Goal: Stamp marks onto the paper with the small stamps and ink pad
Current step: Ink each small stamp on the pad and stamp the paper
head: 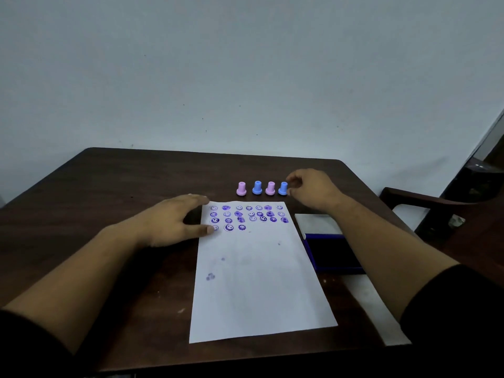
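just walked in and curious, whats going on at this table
A person is stamping purple marks onto a sheet of paper. The left hand lies flat on the sheet's upper left edge, steadying it. The right hand is at the rightmost blue stamp in a row of four. Three rows of marks are filled and a fourth is begun. The open ink pad sits right of the paper.

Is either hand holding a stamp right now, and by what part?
Right hand has fingertips at the rightmost blue stamp, by its upper handle; a closed grip cannot be confirmed. Left hand holds nothing, lying flat on the paper's edge.
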The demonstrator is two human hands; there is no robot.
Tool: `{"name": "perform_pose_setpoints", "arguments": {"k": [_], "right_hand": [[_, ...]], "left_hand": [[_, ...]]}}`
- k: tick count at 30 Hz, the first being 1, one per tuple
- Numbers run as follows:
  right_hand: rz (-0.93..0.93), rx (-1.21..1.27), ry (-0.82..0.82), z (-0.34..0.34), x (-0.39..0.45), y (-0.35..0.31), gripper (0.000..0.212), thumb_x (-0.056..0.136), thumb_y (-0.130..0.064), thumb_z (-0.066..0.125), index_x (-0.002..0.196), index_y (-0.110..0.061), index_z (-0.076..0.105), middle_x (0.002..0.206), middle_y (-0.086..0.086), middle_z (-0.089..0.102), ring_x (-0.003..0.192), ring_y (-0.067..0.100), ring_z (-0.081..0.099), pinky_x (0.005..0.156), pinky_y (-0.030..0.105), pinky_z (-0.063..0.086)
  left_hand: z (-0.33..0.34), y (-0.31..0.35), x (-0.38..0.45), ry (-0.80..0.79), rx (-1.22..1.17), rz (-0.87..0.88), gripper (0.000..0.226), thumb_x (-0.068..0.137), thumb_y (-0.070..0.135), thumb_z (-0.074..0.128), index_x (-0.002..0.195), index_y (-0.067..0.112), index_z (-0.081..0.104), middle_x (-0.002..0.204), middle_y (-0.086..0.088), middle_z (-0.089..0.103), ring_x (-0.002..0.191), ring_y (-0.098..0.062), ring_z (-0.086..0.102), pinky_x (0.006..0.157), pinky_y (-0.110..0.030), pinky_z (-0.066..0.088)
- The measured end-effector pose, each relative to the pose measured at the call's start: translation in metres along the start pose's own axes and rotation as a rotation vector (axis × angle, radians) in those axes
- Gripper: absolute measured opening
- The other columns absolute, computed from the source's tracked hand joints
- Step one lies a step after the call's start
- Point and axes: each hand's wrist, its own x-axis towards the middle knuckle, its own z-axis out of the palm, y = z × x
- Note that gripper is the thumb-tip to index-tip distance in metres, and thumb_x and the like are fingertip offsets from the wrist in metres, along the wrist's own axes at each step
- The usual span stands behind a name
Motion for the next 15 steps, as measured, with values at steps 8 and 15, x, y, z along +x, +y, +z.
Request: {"name": "perform_pose_setpoints", "arguments": {"k": [8,15], "right_hand": [[0.001,0.03,-0.036,0.016,0.016,-0.008,0.031,0.088,-0.022,0.079,0.118,-0.028,0.075,0.122,-0.004,0.073,0.108,0.014,0.067,0.096,0.029,0.052],[-0.011,0.039,0.003,0.023,0.017,-0.007,0.023,0.092,-0.011,0.075,0.111,-0.021,0.08,0.116,-0.001,0.077,0.107,0.017,0.068,0.088,0.025,0.047]], "left_hand": [[0.016,-0.016,-0.001,-0.068,0.086,0.067,0.109,0.074,0.087,0.053,0.161,0.036,0.012,0.168,0.019,0.007,0.156,-0.008,0.001,0.127,-0.039,0.004],[0.02,-0.024,0.002,-0.092,0.123,0.08,0.113,0.066,0.098,0.037,0.16,0.04,0.012,0.166,0.025,0.007,0.154,-0.004,-0.005,0.126,-0.038,-0.001]]}}
